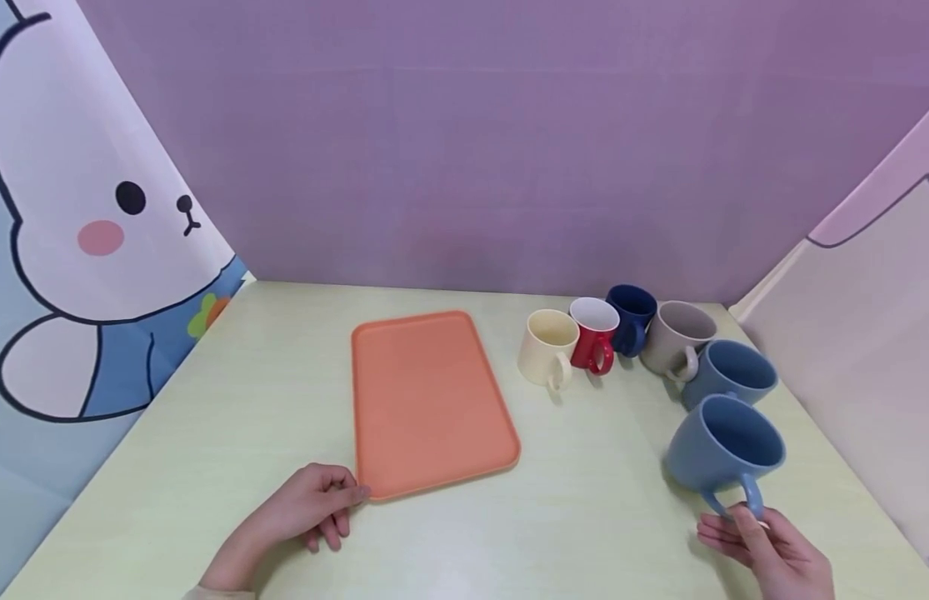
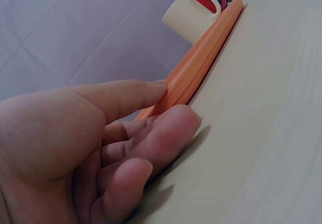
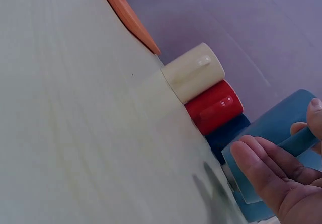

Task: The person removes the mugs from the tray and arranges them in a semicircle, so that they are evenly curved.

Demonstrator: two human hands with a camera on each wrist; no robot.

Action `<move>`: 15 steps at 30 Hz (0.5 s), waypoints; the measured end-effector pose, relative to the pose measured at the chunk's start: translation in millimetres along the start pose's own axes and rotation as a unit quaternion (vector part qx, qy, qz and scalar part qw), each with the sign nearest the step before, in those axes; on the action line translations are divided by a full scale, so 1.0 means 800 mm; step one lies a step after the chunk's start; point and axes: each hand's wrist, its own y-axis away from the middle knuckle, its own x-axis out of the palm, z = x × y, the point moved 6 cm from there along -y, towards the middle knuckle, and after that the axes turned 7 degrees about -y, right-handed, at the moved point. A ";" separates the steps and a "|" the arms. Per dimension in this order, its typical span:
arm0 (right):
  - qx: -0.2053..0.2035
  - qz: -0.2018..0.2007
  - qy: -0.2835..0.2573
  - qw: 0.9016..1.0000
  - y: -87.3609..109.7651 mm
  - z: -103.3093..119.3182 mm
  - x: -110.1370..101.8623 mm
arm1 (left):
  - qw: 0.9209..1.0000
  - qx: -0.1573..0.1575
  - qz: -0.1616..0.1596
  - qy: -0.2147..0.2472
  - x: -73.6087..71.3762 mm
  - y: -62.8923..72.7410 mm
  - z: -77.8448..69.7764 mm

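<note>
My right hand (image 1: 775, 550) pinches the handle of a blue mug (image 1: 700, 454) between thumb and fingers. In the right wrist view this mug (image 3: 274, 121) appears slightly raised off the table, and its far side is hidden. A second blue mug (image 1: 707, 379) stands just behind it. At the near left corner of an orange tray (image 1: 434, 408) is my left hand (image 1: 314, 504). Its thumb lies on the rim in the left wrist view, with the index finger against the tray's edge (image 2: 201, 58) below. The tray lies flat on the table.
From left to right behind the blue mugs run a cream mug (image 1: 542, 354), a red mug (image 1: 587, 350) with a white inside, a navy mug (image 1: 631, 304) and a grey mug (image 1: 666, 342). A purple backdrop (image 1: 464, 167) borders the table's (image 1: 569, 517) far edge.
</note>
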 end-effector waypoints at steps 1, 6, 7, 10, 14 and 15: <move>0.011 -0.016 0.003 1.000 0.000 -0.001 -0.004 | 1.000 0.001 0.000 0.000 0.000 0.000 0.000; 0.018 -0.070 0.011 0.997 0.000 -0.004 -0.023 | 1.000 0.005 0.001 -0.002 0.000 0.001 0.000; 0.019 -0.078 0.009 0.997 0.000 -0.005 -0.027 | 1.000 0.006 0.002 -0.002 0.000 0.001 -0.001; 0.002 -0.089 -0.007 0.996 0.000 -0.005 -0.036 | 1.000 0.006 0.002 -0.004 0.000 0.001 -0.001; -0.031 -0.067 -0.042 0.996 -0.004 -0.004 -0.042 | 1.000 0.002 0.000 -0.004 0.000 0.001 -0.001; -0.037 -0.058 -0.052 0.996 -0.006 -0.003 -0.043 | 1.000 0.001 -0.001 -0.003 0.000 0.000 -0.001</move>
